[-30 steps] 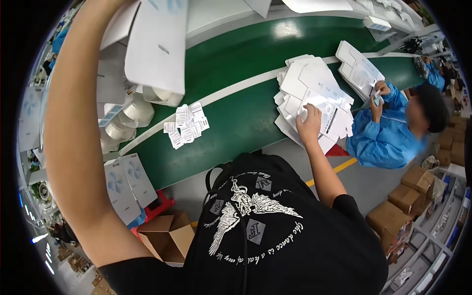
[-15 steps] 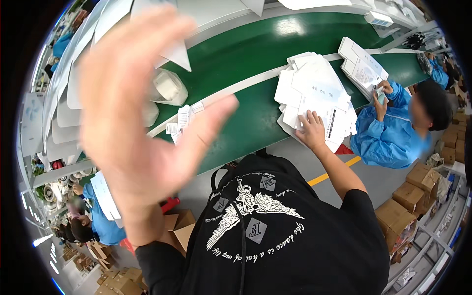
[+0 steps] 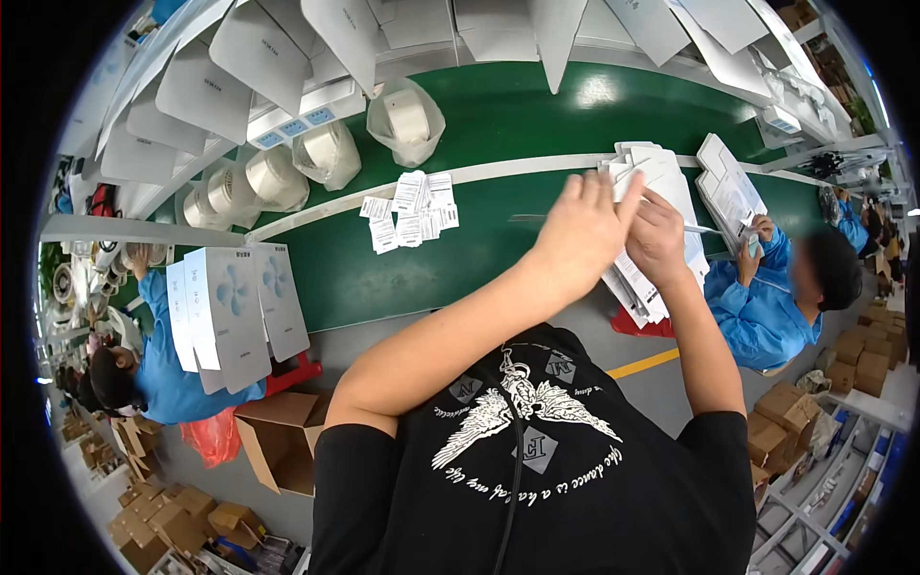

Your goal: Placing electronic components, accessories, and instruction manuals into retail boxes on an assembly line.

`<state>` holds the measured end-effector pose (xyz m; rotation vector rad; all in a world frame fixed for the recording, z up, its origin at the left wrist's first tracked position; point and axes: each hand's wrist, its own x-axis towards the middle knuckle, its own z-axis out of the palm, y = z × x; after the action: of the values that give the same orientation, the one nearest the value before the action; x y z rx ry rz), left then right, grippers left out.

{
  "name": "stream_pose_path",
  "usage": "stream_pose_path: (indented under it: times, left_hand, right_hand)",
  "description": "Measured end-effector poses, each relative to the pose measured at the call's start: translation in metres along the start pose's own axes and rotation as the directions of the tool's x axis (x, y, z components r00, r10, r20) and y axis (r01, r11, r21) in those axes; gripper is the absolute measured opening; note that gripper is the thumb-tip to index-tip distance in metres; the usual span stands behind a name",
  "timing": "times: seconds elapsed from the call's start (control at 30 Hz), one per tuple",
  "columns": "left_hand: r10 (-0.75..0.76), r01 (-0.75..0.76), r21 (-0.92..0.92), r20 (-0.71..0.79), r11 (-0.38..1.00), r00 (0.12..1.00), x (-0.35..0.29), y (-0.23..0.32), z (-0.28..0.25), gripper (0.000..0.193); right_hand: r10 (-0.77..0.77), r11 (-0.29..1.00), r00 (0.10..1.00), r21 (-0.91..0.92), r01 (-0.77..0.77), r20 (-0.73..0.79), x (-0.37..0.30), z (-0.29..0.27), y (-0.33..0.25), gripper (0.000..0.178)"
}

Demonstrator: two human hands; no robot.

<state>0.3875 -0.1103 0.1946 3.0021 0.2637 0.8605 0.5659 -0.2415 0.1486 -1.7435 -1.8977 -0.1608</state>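
Observation:
My right hand (image 3: 658,238) is closed, its fingers bent, on what looks like a flattened white carton (image 3: 706,230) seen nearly edge-on; a thin strip shows either side of my hands. My left hand (image 3: 585,230) lies across beside it, fingers stretched out and the thumb toward the right hand. Most of the carton is hidden behind both hands. Behind and below them is a stack of flattened white cartons (image 3: 690,192) on the green bench (image 3: 355,283). Left of my hands, several small printed white labels (image 3: 412,213) are spread on the bench.
Bagged white round appliances (image 3: 405,117) stand along the bench's far left. White cartons with blue print (image 3: 235,316) stand at left. An opened brown box (image 3: 278,446) is below them. At right, a co-worker in blue (image 3: 762,307) sits by another carton stack (image 3: 728,187). White cartons (image 3: 273,53) line a shelf above.
My left hand has swung from close before the camera at left over to the carton stack. My right hand has come off the stack's top and closed on a carton. The view has shifted.

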Motion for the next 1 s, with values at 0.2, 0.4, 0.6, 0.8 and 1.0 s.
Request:
stream_pose_path:
  times: [0.2, 0.4, 0.6, 0.8, 1.0]
  left_hand:
    - [-0.289, 0.368, -0.327, 0.266, 0.870, 0.920, -0.089, -0.093, -0.008, 0.020]
    - [-0.492, 0.662, -0.569, 0.448, 0.488, 0.747, -0.198, -0.112, -0.029, 0.030]
    - [-0.548, 0.658, -0.631, 0.406, 0.411, 0.731, -0.266, -0.112, -0.039, 0.033]
    - [-0.819, 0.819, -0.548, 0.384, 0.170, 0.427, -0.314, -0.129, -0.042, 0.036]
    - [-0.644, 0.776, -0.603, 0.523, 0.184, 0.559, -0.321, -0.166, -0.095, 0.047]
  right_hand:
    - [0.111, 0.994, 0.929, 0.041, -0.103, -0.352, 0.041, 0.015, -0.052, 0.038]
    - [0.646, 0.745, 0.724, 0.405, -0.530, -0.240, 0.002, 0.111, -0.034, 0.070]
    - [0.559, 0.782, 0.825, 0.382, -0.493, -0.079, 0.026, 0.166, -0.054, 0.088]
    - [0.641, 0.736, 0.767, 0.303, -0.605, -0.026, 0.052, 0.185, -0.115, 0.082]
    - [0.570, 0.590, 0.812, 0.627, -0.509, 0.124, 0.056, 0.204, -0.117, 0.051]
